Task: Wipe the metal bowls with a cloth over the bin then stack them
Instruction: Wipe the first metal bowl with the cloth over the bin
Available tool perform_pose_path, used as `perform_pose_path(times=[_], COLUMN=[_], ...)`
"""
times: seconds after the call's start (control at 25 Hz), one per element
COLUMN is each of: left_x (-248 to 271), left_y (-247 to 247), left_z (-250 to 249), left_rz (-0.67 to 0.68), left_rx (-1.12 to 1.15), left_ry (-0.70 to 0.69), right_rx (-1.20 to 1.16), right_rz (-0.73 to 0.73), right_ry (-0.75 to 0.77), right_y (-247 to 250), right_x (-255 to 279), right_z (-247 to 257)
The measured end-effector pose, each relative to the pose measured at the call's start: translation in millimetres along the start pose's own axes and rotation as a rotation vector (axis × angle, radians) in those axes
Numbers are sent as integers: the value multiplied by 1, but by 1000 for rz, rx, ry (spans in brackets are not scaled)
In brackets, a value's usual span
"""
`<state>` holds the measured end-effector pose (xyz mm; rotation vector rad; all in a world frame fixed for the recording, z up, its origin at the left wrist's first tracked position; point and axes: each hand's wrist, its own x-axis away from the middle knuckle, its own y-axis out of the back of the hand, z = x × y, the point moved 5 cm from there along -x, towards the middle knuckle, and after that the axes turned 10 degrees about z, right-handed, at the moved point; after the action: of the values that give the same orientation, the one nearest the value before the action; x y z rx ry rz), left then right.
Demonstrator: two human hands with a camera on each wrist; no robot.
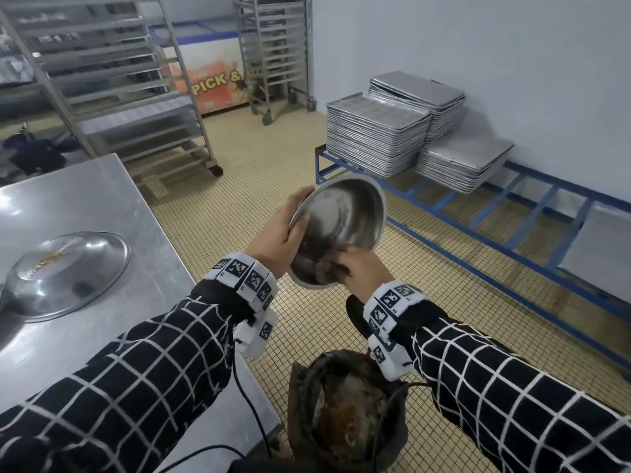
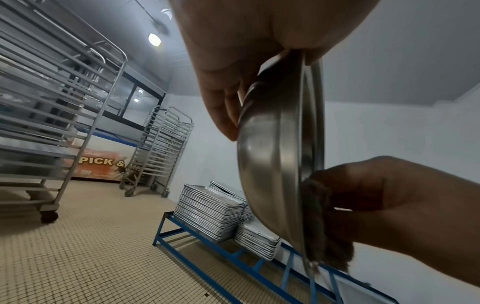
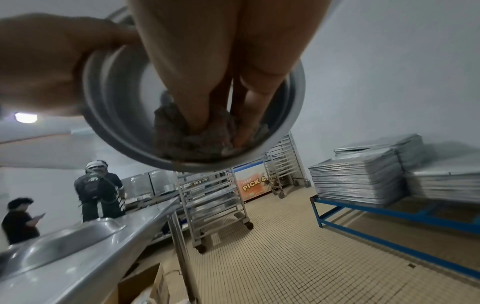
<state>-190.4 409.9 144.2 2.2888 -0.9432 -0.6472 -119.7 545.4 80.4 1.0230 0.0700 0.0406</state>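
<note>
left hand (image 1: 278, 238) gripping tilted metal bowl (image 1: 345, 216), right hand (image 1: 362, 271) pinching cloth (image 3: 187, 131) inside, freezer (image 1: 211, 80) reading "PICK &"

Head view looks down; wrist views look up close; all share the bowl (image 1: 341, 230).

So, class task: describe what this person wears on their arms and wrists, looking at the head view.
Both arms wear black sleeves with a white grid check. Each wrist carries a white band of blocks printed with black square code markers, and a white camera unit hangs under it. A thin black cable runs down from the left unit. Both the left hand and the right hand are bare.
</note>
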Motion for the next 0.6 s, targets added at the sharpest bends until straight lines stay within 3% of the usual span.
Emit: perform_pose_path(times=[0.08, 0.16, 0.24, 0.32, 0.4, 0.52, 0.6], left_x=[1, 3, 5, 7, 8, 10, 10], left_y=[1, 1, 2, 1, -1, -5, -6], left_z=[6, 11, 17, 19, 16, 0, -7], left_rz=[-6, -17, -57, -79, -70, -18, 13], left_rx=[3, 4, 34, 90, 166, 247, 259], left_ry=[24, 56, 63, 58, 66, 53, 24], right_rx=[89, 144, 52, -209, -472, -642, -487], right_rz=[88, 55, -161, -434, -607, -578, -453], right_ry=[1, -52, -172, -290, -354, -316, -195], right_y=[-2, 3, 17, 34, 44, 46, 39], right_x=[5, 12, 19, 21, 16, 0, -8], right_z=[-2, -4, -5, -2, 4, 21, 36])
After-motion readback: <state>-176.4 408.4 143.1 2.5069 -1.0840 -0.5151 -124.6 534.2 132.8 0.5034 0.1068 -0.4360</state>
